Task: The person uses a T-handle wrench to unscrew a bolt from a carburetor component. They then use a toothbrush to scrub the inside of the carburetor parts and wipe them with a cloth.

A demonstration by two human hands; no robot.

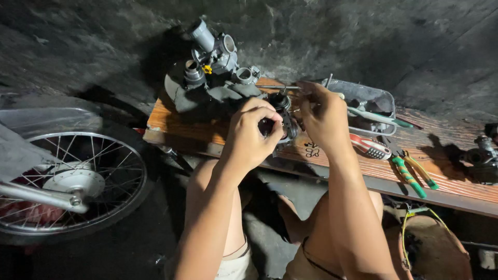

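My left hand (250, 136) grips a small dark metal engine part (283, 115), something like a carburettor body, held over the front of a wooden board (446, 171). My right hand (322, 115) is closed on a thin tool with a metal shaft (288, 88) that points left toward the top of that part. Just behind my hands a grey carburettor (215, 59) rests on a dark cloth (199, 98) on the board. My knees show below the board.
A metal tray (376, 98) with tools stands at the back right. A red-and-white handled tool (369, 147) and green-handled pliers (412, 176) lie to the right. Another metal part (482, 158) sits at the far right. A spoked wheel (67, 181) lies on the floor to the left.
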